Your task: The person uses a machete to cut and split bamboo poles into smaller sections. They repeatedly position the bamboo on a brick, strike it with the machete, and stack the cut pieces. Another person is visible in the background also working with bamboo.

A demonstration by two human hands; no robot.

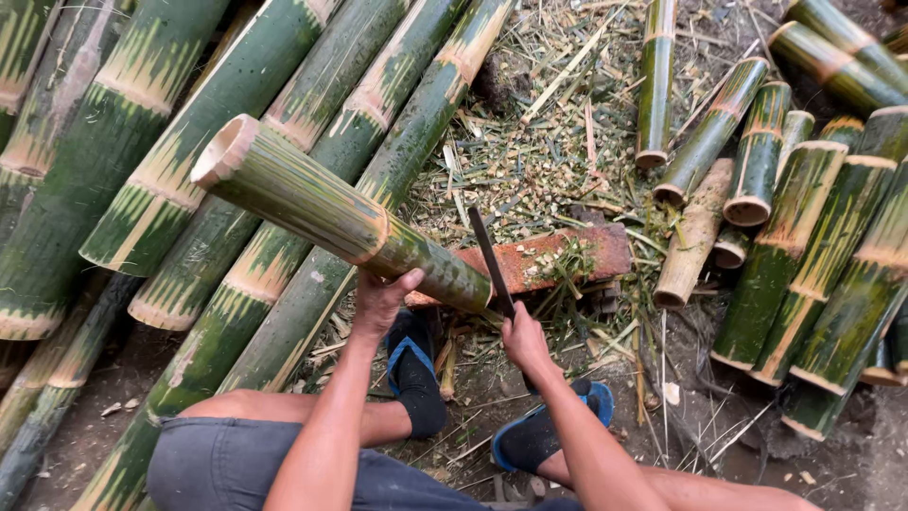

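My left hand grips a short green bamboo section from below, holding it tilted with its hollow open end up at the left. The section's lower end rests by a reddish wooden block on the ground. My right hand is closed on the handle of a dark machete, whose blade stands upright against the lower end of the bamboo section. My feet in black socks and blue sandals sit just below the hands.
Long green bamboo poles lie at the left. Several cut bamboo lengths are piled at the right. Bamboo chips and splinters litter the dirt around the block.
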